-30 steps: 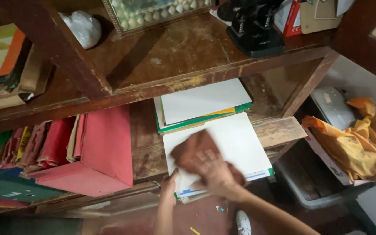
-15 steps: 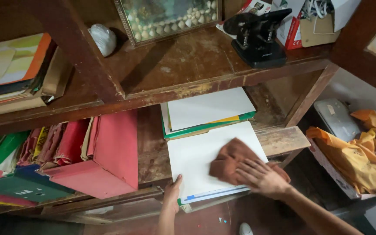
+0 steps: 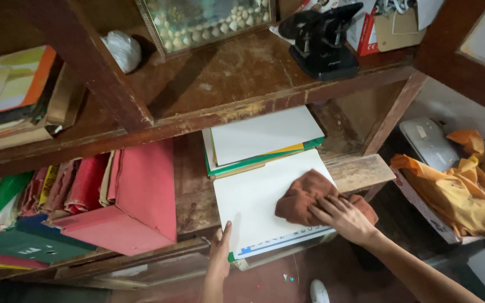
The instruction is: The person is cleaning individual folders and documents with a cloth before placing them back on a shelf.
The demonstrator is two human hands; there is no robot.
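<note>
A brown cloth lies bunched on a stack of white folders on the lower wooden shelf. My right hand presses on the cloth with fingers spread over its near edge. My left hand rests flat against the stack's front left corner, steadying it. Behind this stack lies a second pile of white, yellow and green folders.
Red files and several coloured folders stand at the left of the lower shelf. The upper shelf holds a black hole punch, a framed shell display and a white bag. An orange cloth lies in a box at right.
My right hand has wiped the brown cloth from the middle of the white folder toward its right edge. The left hand stays at the stack's front corner.
</note>
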